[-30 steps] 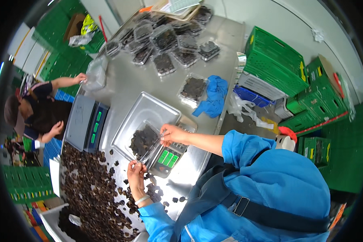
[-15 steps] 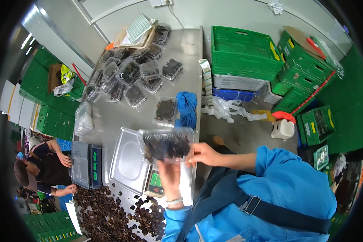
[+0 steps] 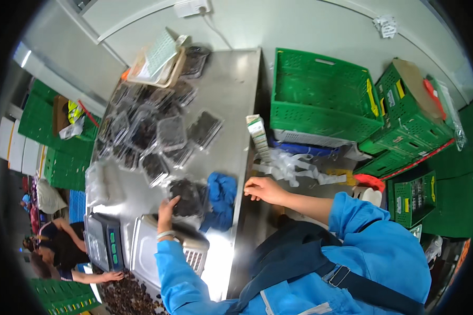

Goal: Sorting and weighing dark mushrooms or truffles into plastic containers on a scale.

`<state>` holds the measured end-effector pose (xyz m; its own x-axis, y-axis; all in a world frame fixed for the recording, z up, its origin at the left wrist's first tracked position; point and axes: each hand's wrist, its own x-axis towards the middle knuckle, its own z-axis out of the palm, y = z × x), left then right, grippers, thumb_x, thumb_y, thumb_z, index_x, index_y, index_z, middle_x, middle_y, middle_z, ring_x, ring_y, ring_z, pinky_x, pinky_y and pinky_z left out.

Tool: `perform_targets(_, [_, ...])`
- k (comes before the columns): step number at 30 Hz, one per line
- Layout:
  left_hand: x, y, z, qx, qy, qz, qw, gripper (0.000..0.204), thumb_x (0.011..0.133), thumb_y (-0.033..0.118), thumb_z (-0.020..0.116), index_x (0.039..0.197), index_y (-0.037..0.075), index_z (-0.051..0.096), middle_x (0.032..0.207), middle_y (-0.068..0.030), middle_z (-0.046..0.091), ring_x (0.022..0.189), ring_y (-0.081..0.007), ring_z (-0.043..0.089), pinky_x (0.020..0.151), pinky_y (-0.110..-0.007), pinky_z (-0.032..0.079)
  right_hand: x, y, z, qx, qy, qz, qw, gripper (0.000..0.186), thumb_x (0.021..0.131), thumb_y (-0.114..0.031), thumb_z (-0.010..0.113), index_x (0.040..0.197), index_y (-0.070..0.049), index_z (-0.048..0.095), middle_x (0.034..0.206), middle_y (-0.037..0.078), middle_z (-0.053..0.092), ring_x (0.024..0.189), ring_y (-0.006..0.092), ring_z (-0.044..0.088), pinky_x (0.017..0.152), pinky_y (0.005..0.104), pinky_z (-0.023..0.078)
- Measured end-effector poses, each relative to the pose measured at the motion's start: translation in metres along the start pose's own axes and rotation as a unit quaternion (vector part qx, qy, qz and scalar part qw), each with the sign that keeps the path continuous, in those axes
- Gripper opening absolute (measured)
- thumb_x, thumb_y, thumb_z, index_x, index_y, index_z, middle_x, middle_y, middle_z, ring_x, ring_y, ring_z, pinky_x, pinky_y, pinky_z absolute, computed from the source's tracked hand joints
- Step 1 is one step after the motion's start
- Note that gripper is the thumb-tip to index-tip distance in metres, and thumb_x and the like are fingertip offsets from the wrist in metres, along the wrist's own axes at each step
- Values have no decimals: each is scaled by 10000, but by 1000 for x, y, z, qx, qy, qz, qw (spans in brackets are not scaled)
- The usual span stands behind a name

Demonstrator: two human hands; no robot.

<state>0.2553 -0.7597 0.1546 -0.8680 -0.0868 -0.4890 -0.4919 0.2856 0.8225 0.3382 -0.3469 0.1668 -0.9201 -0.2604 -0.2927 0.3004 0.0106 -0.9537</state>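
Note:
My left hand (image 3: 167, 214) grips the near left edge of a clear plastic box (image 3: 185, 197) filled with dark, crinkled pieces, low over the steel table. Clear plastic from what looks like another box shows at its right; whether the two overlap, I cannot tell. Beside them lies a crumpled blue cloth (image 3: 220, 191). My right hand (image 3: 265, 190) hovers past the table's right edge, fingers loosely bent with nothing in them. Below my left forearm is a weighing scale with a flat metal pan (image 3: 144, 247), partly hidden by my sleeve.
More filled boxes (image 3: 142, 128) are heaped at the far left, near a beige tray (image 3: 168, 76). A second scale (image 3: 102, 241) stands left, beside a co-worker (image 3: 63, 247) whose hand touches loose dark pieces (image 3: 129, 296). Green crates (image 3: 326, 118) stand right of the table.
The filled box has gone from above the scale to beside the blue cloth, in my left hand. My right hand has let go of it. The view has shifted, and the co-worker reaches toward the loose pieces.

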Motion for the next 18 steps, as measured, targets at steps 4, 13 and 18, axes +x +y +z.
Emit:
perform_targets(4, [25, 0, 4, 48, -74, -1, 996, 666, 856, 399, 802, 1291, -59, 593, 1198, -119, 681, 1124, -206, 614, 1034, -332, 434, 30, 9, -39, 40, 7, 41, 998, 217, 992, -219, 647, 1087, -24, 658, 908, 51, 704, 707, 118, 662, 612, 258, 532])
perform_targets(13, [49, -10, -3, 50, -145, -65, 986, 761, 756, 309, 892, 1322, -72, 556, 1154, -101, 683, 1054, -206, 625, 996, -322, 448, 182, 6, -39, 190, 66, 118, 972, 487, 914, -344, 764, 1231, -53, 537, 1163, 82, 583, 948, 179, 609, 750, 352, 582])
perform_targets(18, [47, -2, -14, 28, -163, -73, 983, 685, 768, 235, 872, 1349, -25, 620, 1252, -86, 693, 1199, -198, 594, 1116, -325, 382, 266, 0, -34, 144, 68, 206, 966, 637, 873, -451, 790, 1302, -66, 518, 1264, 75, 531, 1114, 228, 559, 844, 406, 585])
